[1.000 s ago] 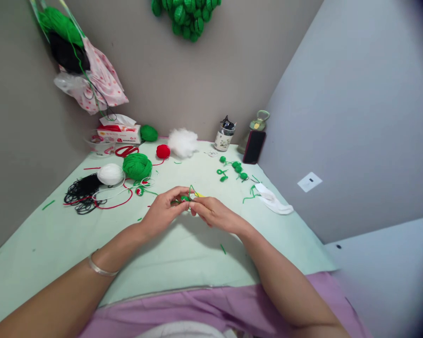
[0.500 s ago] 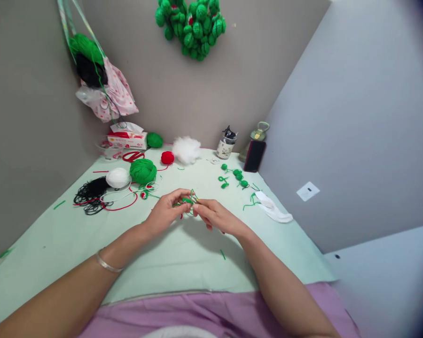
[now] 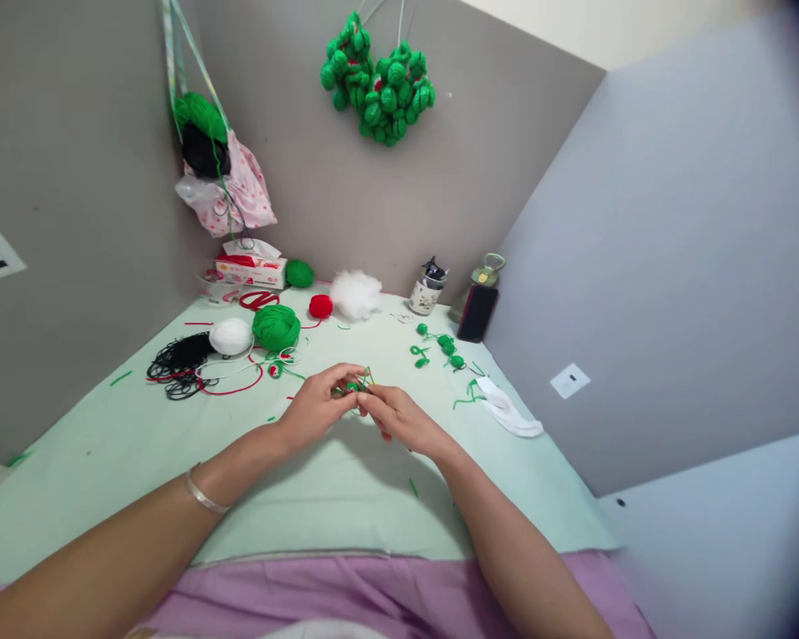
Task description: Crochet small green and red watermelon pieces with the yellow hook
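Over the middle of the table, my left hand (image 3: 320,399) pinches a small green crochet piece (image 3: 352,387), partly covered by the fingers. My right hand (image 3: 399,415) meets it from the right, thumb and forefinger closed on a thin tool that looks like a crochet hook, mostly hidden. A loop of green yarn (image 3: 367,374) rises between the fingertips. Left of the hands lie a green yarn ball (image 3: 276,328), a white yarn ball (image 3: 231,337) and a small red-and-green crochet piece (image 3: 275,370).
Black yarn (image 3: 179,364), red scissors (image 3: 259,301), a red yarn ball (image 3: 320,306) and white stuffing (image 3: 356,295) lie farther back. At right are small green crochet pieces (image 3: 446,344), a phone (image 3: 478,312), a cup (image 3: 427,291) and a white strip (image 3: 510,410).
The camera view has tilted up and turned slightly left. My hands stay together at the green crochet piece, the right fingertips now closer to the left thumb.
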Motion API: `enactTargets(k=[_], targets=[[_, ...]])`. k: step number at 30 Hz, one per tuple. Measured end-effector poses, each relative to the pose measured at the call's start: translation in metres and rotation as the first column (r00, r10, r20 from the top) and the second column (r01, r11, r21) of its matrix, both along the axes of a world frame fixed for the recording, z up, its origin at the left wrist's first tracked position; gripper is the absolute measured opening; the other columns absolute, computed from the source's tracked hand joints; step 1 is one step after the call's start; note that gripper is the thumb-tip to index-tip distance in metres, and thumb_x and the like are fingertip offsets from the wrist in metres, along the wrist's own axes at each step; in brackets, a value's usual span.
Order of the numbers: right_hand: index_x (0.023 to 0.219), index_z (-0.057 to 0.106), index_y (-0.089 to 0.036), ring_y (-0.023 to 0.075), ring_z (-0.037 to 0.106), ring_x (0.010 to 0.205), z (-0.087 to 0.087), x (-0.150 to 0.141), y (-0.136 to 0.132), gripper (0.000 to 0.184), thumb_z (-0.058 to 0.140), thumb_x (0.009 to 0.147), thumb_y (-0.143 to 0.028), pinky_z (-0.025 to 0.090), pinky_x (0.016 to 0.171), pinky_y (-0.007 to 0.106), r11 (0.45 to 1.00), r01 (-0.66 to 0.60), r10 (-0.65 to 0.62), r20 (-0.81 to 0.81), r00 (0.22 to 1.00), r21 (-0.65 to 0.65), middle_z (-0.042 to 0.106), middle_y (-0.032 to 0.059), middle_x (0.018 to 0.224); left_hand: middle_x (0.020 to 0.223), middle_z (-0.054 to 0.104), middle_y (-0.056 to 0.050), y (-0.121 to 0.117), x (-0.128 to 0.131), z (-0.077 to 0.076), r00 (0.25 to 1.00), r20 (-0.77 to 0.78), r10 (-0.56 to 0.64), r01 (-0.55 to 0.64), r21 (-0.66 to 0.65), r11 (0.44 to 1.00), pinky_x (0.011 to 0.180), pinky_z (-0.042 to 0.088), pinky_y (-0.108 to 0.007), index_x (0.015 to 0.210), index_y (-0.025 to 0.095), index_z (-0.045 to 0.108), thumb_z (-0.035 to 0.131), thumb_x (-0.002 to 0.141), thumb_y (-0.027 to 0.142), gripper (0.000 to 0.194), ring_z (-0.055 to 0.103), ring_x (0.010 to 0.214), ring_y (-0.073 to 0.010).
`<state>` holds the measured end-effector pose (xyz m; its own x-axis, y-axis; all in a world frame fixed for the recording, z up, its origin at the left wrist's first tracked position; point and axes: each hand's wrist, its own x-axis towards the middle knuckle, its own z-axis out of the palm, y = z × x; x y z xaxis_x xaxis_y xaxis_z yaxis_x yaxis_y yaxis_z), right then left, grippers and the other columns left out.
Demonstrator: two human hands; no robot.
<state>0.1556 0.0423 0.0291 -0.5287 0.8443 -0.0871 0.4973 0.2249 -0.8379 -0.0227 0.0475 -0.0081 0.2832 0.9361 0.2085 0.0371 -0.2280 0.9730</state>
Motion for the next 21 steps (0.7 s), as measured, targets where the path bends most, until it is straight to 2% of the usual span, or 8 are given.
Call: enactTargets(k=[4, 12, 15, 18, 21], targets=[[0.079, 0.054, -0.018, 0.0080, 0.045, 0.049, -0.005, -0.003, 0.000, 0.034, 0.042, 0.096, -0.045, 0.039, 0.050, 0.019, 0.999, 0.017, -0.017, 0.009, 1.000, 0.042, 0.042, -0.0065, 0.055, 0.087, 0.066, -0.001, -0.001, 0.000, 0.003, 1.000, -0.015, 0.004, -0.004, 0.018, 1.000, 0.063, 0.050, -0.026, 0.110, 0.017, 0.061, 0.063, 0.079, 0.027, 0.033, 0.064, 0.067, -0.0136], [0.078, 0.055, -0.017, 0.0081, 0.044, 0.046, 0.002, -0.003, -0.005, 0.038, 0.041, 0.096, -0.047, 0.039, 0.045, 0.018, 0.999, -0.009, 0.007, -0.046, 0.999, -0.049, 0.038, -0.0070, 0.051, 0.087, 0.064, -0.002, -0.006, -0.005, 0.005, 0.999, -0.039, -0.008, 0.010, 0.032, 0.999, 0.057, 0.047, -0.024, 0.113, 0.018, 0.062, 0.062, 0.080, 0.029, 0.035, 0.063, 0.070, -0.0146], [0.078, 0.056, -0.016, 0.0082, 0.042, 0.045, 0.002, -0.004, -0.006, 0.038, 0.044, 0.094, -0.048, 0.041, 0.045, 0.019, 0.997, -0.021, 0.011, -0.125, 0.992, -0.081, 0.037, -0.0077, 0.049, 0.086, 0.063, -0.002, -0.007, -0.006, 0.005, 0.999, -0.007, -0.040, 0.040, 0.012, 0.999, 0.055, 0.047, -0.024, 0.116, 0.018, 0.061, 0.062, 0.081, 0.030, 0.037, 0.063, 0.072, -0.0160], [0.077, 0.053, -0.017, 0.0081, 0.034, 0.041, -0.001, -0.003, -0.003, 0.039, 0.040, 0.095, -0.049, 0.047, 0.049, 0.022, 0.996, -0.017, -0.001, -0.201, 0.979, -0.087, 0.032, -0.0096, 0.044, 0.087, 0.064, -0.002, -0.005, -0.008, 0.005, 0.998, 0.022, -0.066, 0.066, 0.019, 0.998, 0.058, 0.048, -0.025, 0.117, 0.020, 0.060, 0.061, 0.081, 0.030, 0.037, 0.064, 0.077, -0.0174], [0.079, 0.053, -0.018, 0.0079, 0.028, 0.040, -0.001, 0.003, 0.001, 0.039, 0.036, 0.096, -0.048, 0.052, 0.056, 0.025, 0.996, -0.006, -0.014, -0.235, 0.972, -0.085, 0.028, -0.0114, 0.041, 0.088, 0.064, -0.001, 0.002, -0.011, 0.003, 0.998, 0.047, -0.051, 0.050, 0.012, 0.999, 0.067, 0.050, -0.027, 0.116, 0.019, 0.060, 0.063, 0.079, 0.028, 0.038, 0.065, 0.077, -0.0163]])
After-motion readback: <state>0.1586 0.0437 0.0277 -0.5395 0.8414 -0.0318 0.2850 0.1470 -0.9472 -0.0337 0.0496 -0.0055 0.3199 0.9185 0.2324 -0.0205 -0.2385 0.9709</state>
